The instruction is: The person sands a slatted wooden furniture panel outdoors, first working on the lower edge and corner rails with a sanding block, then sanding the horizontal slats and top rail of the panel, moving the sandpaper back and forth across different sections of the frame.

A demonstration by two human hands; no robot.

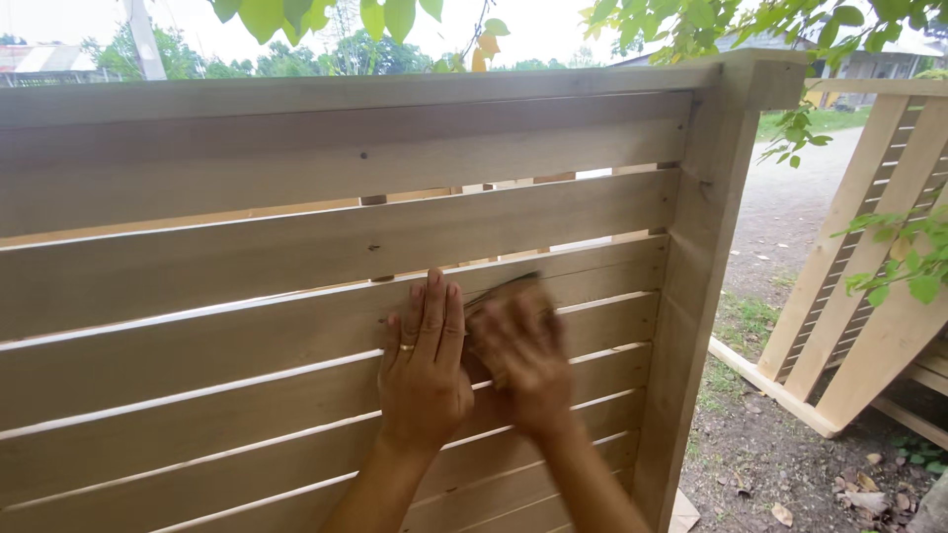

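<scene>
The left hand (425, 365) lies flat and open on a slat of the upright wooden slatted panel (326, 257), fingers straight, holding nothing; just right of it the right hand (521, 353) is blurred, pressed over a small dark pad or sheet (502, 288) that looks like sandpaper, though how tightly it grips I cannot tell; judging by the even pale wood, much of the face already looks smooth, with the lower slats perhaps left; a thick corner post (691, 286) bounds the panel at right; further right another slatted frame (869, 266) leans on the dirt ground (770, 464); leafy branches (889, 262) hang near it, nothing blocking the hands.
</scene>
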